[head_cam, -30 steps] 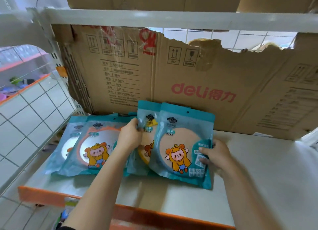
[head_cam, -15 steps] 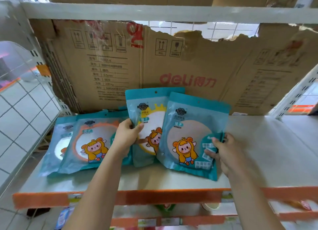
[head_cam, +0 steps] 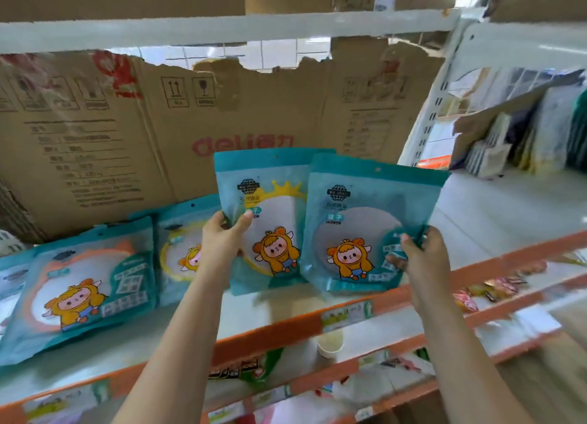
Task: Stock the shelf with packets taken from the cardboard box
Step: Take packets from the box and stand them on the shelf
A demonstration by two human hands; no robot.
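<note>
Since half a second ago you have tipped both packets up from their backward lean, and they now stand almost upright, side by side, near the front of the shelf (head_cam: 495, 220). Your left hand (head_cam: 224, 241) pinches the left edge of the yellow-ring packet (head_cam: 270, 233), thumb on its face and fingers behind. Your right hand (head_cam: 421, 260) pinches the right edge of the plain packet (head_cam: 365, 220), which overlaps the yellow-ring packet's right side. I cannot tell whether their lower edges touch the shelf. To the left, an orange-ring packet (head_cam: 82, 290) and a second yellow packet (head_cam: 181, 245) lie tilted back toward the torn cardboard sheet (head_cam: 127, 137) behind them.
</note>
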